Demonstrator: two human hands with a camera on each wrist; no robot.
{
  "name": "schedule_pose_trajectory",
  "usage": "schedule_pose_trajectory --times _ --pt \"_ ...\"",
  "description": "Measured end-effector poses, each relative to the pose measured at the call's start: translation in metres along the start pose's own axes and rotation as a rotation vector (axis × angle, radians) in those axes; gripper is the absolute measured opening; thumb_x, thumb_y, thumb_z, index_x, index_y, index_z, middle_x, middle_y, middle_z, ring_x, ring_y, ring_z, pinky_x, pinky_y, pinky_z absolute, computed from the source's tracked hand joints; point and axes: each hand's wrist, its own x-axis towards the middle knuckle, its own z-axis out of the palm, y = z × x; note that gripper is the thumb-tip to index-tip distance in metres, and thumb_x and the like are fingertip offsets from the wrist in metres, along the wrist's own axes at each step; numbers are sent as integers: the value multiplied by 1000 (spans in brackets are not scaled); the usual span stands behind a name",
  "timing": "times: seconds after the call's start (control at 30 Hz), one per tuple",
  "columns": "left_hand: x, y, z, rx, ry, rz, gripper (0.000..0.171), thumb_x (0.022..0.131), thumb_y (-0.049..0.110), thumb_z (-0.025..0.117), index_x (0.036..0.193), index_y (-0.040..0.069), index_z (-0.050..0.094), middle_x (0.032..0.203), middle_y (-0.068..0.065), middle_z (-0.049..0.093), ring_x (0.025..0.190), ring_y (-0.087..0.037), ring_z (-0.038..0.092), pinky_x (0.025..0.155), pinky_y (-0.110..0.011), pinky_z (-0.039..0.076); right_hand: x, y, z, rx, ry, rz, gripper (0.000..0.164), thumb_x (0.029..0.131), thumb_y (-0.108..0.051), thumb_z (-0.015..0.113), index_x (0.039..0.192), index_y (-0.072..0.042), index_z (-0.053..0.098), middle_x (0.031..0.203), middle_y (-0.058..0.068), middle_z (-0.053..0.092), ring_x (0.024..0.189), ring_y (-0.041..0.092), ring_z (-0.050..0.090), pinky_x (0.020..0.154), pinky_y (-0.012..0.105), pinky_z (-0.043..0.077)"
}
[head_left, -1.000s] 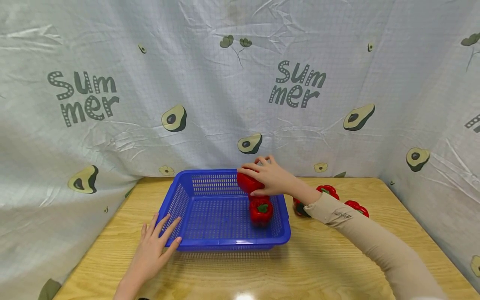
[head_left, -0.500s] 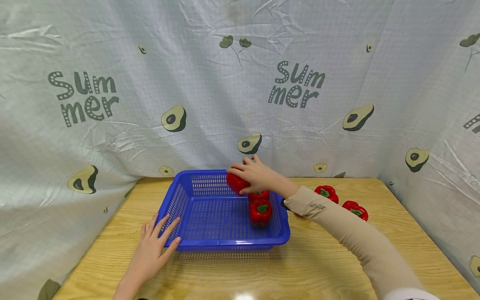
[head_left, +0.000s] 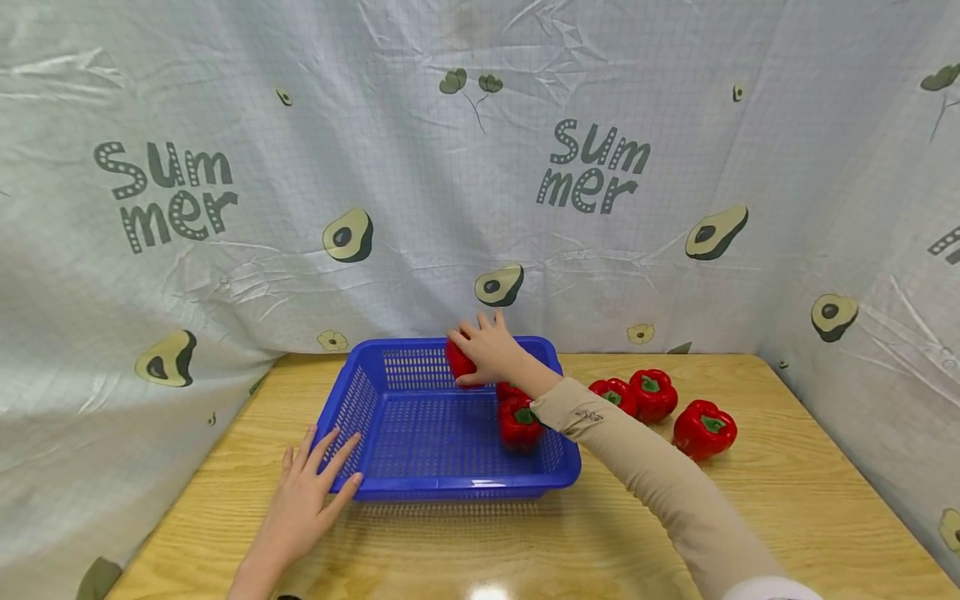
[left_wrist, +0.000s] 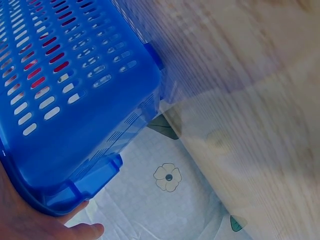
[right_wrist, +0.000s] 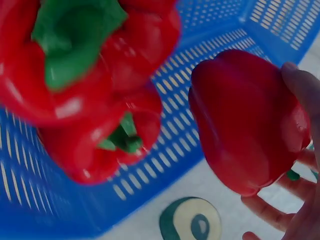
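My right hand (head_left: 493, 352) grips a red bell pepper (head_left: 458, 363) over the back part of a blue plastic basket (head_left: 465, 484). In the right wrist view, the held pepper (right_wrist: 247, 117) lies between thumb and fingers, its green stem turned toward the palm. Two other red bell peppers sit inside along the basket's right side: a front one (head_left: 517, 427) and one behind it (head_left: 507, 390), partly covered by the right arm. My left hand (head_left: 300, 498) rests at the basket's left rim with its fingers spread.
Right of the basket, three more red bell peppers stand on the wooden table (head_left: 637, 517): one (head_left: 617, 393) partly behind the sleeve, one (head_left: 654, 397) beside it, and one (head_left: 703, 430) farther right. A patterned curtain (head_left: 420, 183) hangs behind and at both sides.
My right hand has moved left with the pepper, away from the two peppers in the basket. The table peppers have come out from behind the sleeve. The left hand has stayed still.
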Motion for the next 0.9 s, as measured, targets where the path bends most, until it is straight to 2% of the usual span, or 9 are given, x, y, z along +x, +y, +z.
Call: schedule_pose_trajectory --times 0.3,0.6,0.9 --pt "1 0 1 -8 2 -2 47 85 32 56 129 19 48 132 -18 42 132 -43 20 99 -67 16 3 -8 18 3 -69 121 75 75 -63 54 131 -15 40 127 7 46 120 33 39 97 57 30" --pt "1 -1 1 -2 9 3 47 84 31 57 128 17 49 132 -18 43 130 -44 22 98 -66 18 8 -15 34 -24 -64 171 74 76 -62 53 129 -12 42 128 11 46 122 34 39 100 57 30" --pt "2 -1 1 -10 4 5 46 85 32 56 129 18 48 132 -19 43 131 -45 21 98 -67 17 7 -18 36 -19 -105 183 76 73 -65 55 128 -14 42 130 12 44 122 32 37 98 57 32"
